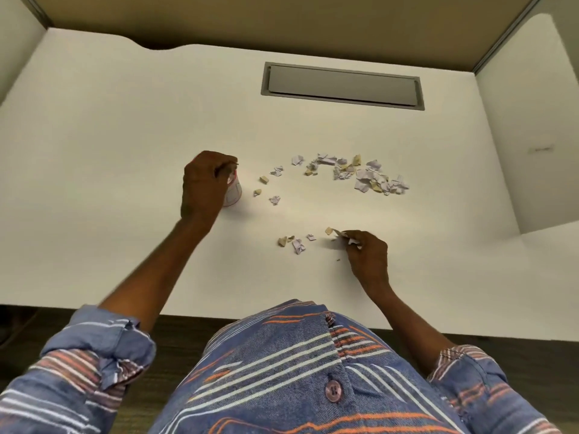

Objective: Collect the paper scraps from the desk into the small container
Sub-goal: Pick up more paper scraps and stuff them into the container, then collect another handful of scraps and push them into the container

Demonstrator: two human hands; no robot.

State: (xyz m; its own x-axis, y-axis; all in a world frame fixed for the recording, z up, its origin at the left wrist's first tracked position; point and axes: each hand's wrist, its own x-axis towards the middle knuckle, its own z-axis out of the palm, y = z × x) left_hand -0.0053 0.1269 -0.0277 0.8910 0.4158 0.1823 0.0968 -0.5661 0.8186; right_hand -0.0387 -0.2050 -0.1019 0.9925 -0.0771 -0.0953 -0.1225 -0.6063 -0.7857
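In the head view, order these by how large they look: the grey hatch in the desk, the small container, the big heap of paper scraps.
1. grey hatch
2. big heap of paper scraps
3. small container, partly hidden behind the left hand

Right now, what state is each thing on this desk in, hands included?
Small container: upright on the desk, partly covered by the left hand.
Left hand: closed over the container's top.
Right hand: pinching paper scraps.
Large scrap pile: loose, uncollected, far right.
Near scraps: loose beside the right hand.
Cable hatch: lid shut.
Desk: scraps scattered on it.
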